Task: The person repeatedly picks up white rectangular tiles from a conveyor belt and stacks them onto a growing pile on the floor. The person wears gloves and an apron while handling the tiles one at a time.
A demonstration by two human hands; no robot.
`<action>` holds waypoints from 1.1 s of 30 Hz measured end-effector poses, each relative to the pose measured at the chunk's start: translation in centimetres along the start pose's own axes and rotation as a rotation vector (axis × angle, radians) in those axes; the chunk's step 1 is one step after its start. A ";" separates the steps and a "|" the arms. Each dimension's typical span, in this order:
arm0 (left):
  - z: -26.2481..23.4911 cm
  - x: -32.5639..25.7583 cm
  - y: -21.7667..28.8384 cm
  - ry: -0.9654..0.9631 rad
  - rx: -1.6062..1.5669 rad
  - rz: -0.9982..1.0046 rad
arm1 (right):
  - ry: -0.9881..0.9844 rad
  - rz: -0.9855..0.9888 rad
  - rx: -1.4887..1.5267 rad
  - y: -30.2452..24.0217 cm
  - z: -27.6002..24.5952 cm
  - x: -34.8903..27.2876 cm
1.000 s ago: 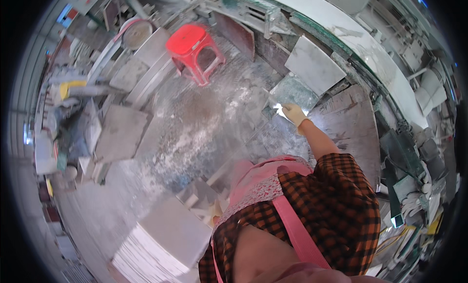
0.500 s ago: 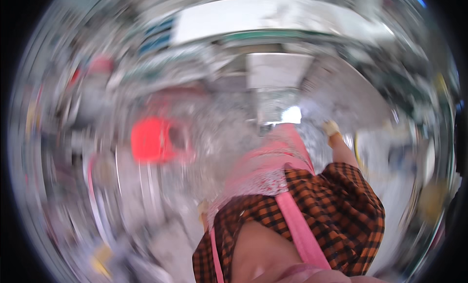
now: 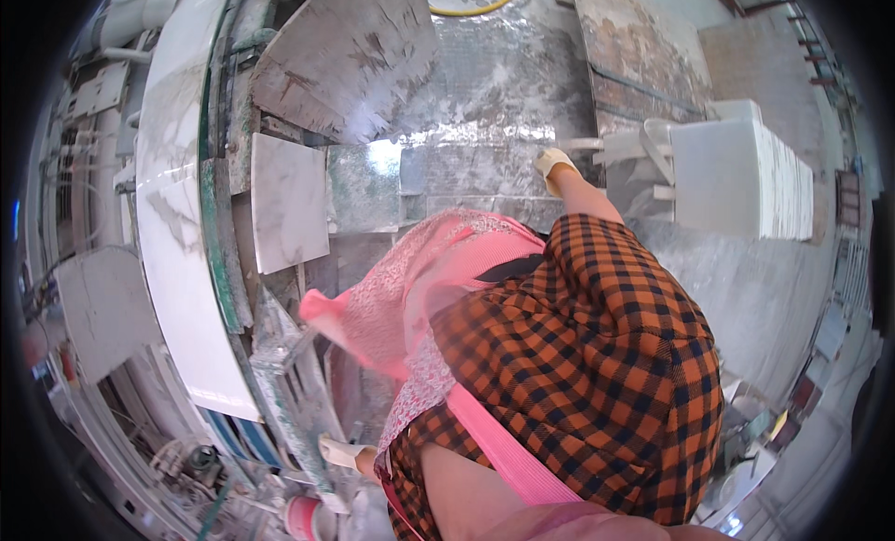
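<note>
My right hand, in a cream glove, reaches out past the plaid sleeve above the wet grey floor. No object shows in it; its fingers are mostly turned from view. Low on the left, my left hand, in a similar glove, sticks out beside the pink apron. Its fingers look stretched out, with nothing seen in them. Closest to it stands a splattered metal frame. A white marbled piece of slab stands left of the apron, apart from both hands.
A long white veined slab lies along the left on a green-edged support. A large grey worn sheet leans beyond it. To the right stands a stack of white slabs. A yellow hose curves at the far edge. A pink-and-white bucket is low left.
My view has swung to the right: the long slab went from the top to the left side, and the slab stack came in at right. The apron now billows leftward.
</note>
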State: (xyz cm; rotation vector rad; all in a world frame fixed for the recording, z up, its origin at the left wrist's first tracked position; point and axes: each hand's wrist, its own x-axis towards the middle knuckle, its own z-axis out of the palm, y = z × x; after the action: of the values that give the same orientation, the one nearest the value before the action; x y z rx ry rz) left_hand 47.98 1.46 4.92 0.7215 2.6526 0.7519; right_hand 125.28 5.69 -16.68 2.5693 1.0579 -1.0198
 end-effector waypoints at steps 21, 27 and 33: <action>2.4 28.2 15.4 -0.105 0.082 0.263 | 0.426 -0.064 0.413 -14.8 7.4 -18.4; 2.0 33.1 13.4 -0.159 0.230 0.045 | 0.427 0.032 0.580 -17.0 7.7 -24.7; 4.1 33.8 10.4 -0.211 0.093 0.250 | 0.429 -0.031 1.130 -27.4 -3.6 -23.9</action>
State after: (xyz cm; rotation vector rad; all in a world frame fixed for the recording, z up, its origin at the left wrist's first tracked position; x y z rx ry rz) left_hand 25.45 28.95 2.67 1.1085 2.4467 0.5787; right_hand 96.40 13.92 4.07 3.8058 0.6534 -1.3783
